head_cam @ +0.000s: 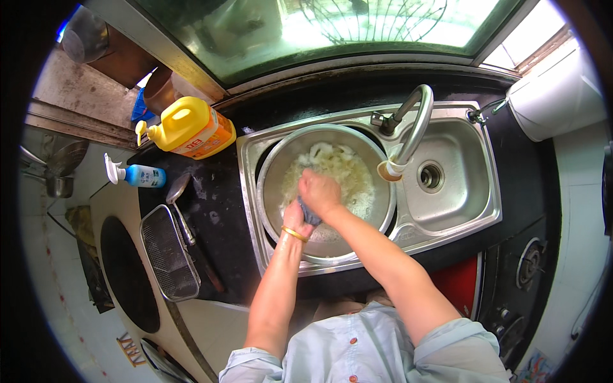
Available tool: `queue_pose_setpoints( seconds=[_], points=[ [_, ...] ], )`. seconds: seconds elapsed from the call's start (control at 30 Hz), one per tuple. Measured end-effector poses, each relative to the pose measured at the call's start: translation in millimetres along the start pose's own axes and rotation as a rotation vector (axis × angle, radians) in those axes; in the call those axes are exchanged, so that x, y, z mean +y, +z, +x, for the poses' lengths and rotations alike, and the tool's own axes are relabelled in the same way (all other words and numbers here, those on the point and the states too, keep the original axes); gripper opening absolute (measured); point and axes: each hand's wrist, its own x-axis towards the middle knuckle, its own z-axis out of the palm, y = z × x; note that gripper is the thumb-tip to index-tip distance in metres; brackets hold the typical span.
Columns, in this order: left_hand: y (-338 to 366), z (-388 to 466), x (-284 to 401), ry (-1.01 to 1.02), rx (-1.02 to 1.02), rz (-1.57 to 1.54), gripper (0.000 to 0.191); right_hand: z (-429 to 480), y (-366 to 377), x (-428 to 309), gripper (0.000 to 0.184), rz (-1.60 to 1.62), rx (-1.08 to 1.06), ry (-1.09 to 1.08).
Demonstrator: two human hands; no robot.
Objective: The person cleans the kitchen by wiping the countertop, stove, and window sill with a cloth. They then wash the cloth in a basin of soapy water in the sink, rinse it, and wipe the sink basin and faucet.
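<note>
Both my hands meet over a large round metal basin (272, 191), which sits in the left bowl of a double steel sink (249, 191). Between them is a wet grey cloth (309, 210). My left hand (296, 219), with a gold bangle at its wrist, grips the cloth from the left and below. On the upper right my right hand (322, 191) is closed in a fist on the same cloth. Cloudy, yellowish sudsy water (352, 177) fills the basin under my hands. White foam floats along its far side. The cloth is partly hidden by my fingers.
A curved faucet (424, 124) stands at the basin's right, beside the small sink bowl (450, 163). Leftward are a yellow detergent jug (191, 129), a blue pump bottle (143, 176), a ladle (181, 196) and a wire mesh basket (167, 253). A gas burner (529, 263) lies right.
</note>
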Motion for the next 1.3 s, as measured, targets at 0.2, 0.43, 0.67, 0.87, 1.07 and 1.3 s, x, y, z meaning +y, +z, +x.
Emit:
queue_pose_setpoints(
  seconds=[0.2,0.43,0.67,0.87,1.07,1.3],
  points=[
    [-46,19,-4,0.014,-0.457,-0.169,0.032,-34,-5,-21,0.015,0.351,0.057,-0.267],
    [-39,-23,-4,-0.013,-0.028,0.188,0.038,14,-2,98,0.031,-0.025,-0.061,0.092],
    [-73,22,-10,-0.032,-0.004,0.123,0.049,-46,39,46,0.043,-0.168,-0.425,0.01],
    [-43,4,50,-0.434,-0.136,0.044,0.046,-62,-9,-23,0.02,0.283,-0.354,-0.351],
    [-33,-3,30,-0.102,-0.418,-0.045,0.03,-37,-14,-52,0.018,0.211,-0.015,-0.298],
    [-17,9,24,0.326,-0.061,0.508,0.017,23,-18,4,0.029,-0.074,-0.131,0.024]
  ],
)
